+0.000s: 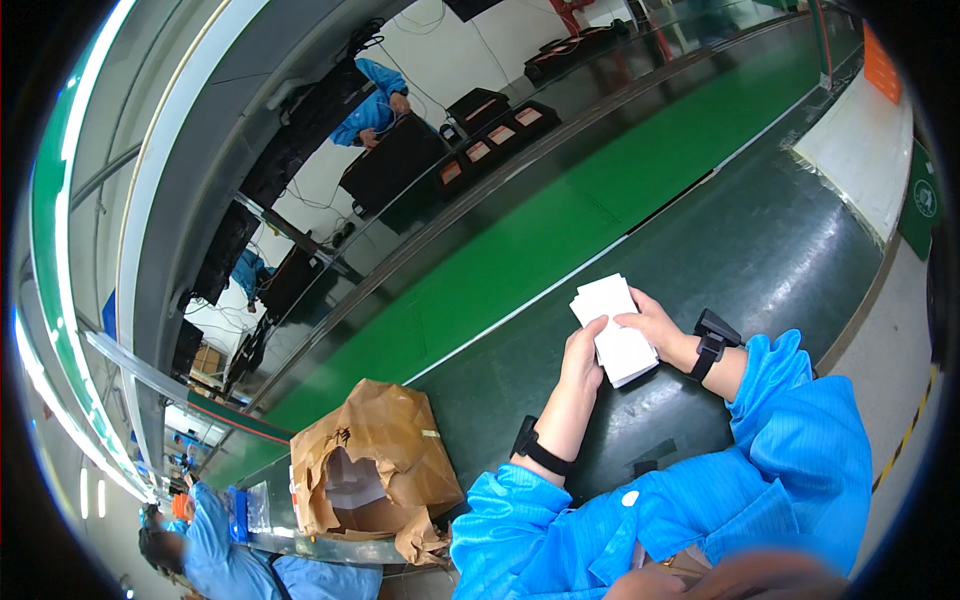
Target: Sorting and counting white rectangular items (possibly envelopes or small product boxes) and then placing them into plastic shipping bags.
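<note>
Right of centre in the frame, the left hand [582, 352] and right hand [655, 325] both curl their fingers around a stack of white cards [615, 328] above the dark belt [780, 240], so a loose pinch could likely let the fanned top sheets slide off.

Head-worn fisheye, down over workbench [700, 260]

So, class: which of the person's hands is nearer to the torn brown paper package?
Left. The left hand grips the white card stack on the side toward the torn brown paper package; the right hand grips its far side.
</note>
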Motion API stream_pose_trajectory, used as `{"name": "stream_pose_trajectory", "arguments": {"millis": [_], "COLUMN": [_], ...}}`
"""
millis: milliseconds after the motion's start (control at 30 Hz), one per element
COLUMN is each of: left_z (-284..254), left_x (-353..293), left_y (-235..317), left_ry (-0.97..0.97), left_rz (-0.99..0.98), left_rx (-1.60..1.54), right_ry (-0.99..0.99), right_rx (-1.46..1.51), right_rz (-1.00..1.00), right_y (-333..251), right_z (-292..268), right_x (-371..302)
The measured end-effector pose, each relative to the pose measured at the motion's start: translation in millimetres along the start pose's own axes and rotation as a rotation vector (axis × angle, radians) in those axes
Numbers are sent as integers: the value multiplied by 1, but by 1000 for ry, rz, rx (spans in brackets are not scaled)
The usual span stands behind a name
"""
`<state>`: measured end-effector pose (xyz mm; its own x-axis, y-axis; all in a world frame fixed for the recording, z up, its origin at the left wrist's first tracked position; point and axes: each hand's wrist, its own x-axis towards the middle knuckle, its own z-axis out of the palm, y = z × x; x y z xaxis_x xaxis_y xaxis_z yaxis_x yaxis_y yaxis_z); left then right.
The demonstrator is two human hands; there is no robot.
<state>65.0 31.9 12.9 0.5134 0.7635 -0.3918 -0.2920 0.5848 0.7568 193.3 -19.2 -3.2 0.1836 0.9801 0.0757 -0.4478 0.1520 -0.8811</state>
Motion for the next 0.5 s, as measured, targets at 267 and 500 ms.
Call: {"name": "stream_pose_trajectory", "arguments": {"millis": [267, 500], "left_z": [-30, -21], "left_x": [-16, -28], "left_y": [-25, -37], "left_ry": [183, 186], "left_rz": [304, 496], "left_rx": [371, 447], "right_ry": [-105, -147], "right_rx": [85, 182], "right_rz": [38, 41], "right_y": [14, 21], "right_z": [12, 7], "right_x": [-8, -19]}}
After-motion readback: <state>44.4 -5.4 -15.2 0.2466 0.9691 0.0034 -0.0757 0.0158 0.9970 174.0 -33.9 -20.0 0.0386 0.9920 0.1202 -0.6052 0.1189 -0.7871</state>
